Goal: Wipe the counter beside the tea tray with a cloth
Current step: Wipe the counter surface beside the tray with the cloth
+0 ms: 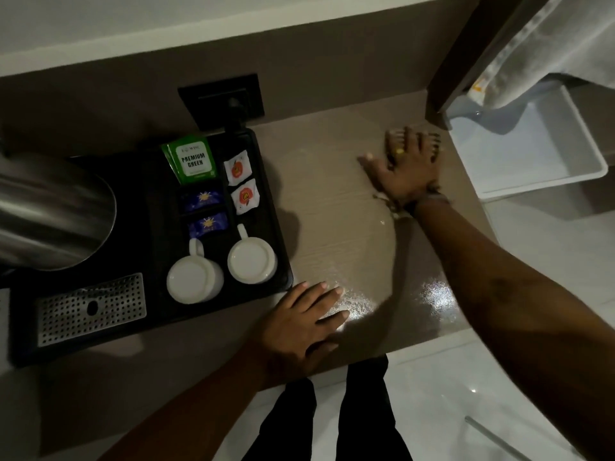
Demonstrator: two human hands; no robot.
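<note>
The brown wood-grain counter [332, 211] lies to the right of the black tea tray [282, 241]. My right hand [404, 168] presses flat, fingers spread, at the counter's far right corner. It covers a brownish cloth [390, 138], and only frayed edges of the cloth show past the fingertips and at the wrist. My left hand [303, 324] rests palm down and empty on the counter's front edge, just off the tray's front right corner. A wet sheen glints on the counter near the front.
On the tray are a steel kettle [50, 211], two upturned white cups [194, 277], a green tea packet [193, 159], several sachets and a perforated drip grate [90, 307]. A wall socket [221, 98] sits behind. A dark post [466, 54] and a white tub [532, 151] border the right.
</note>
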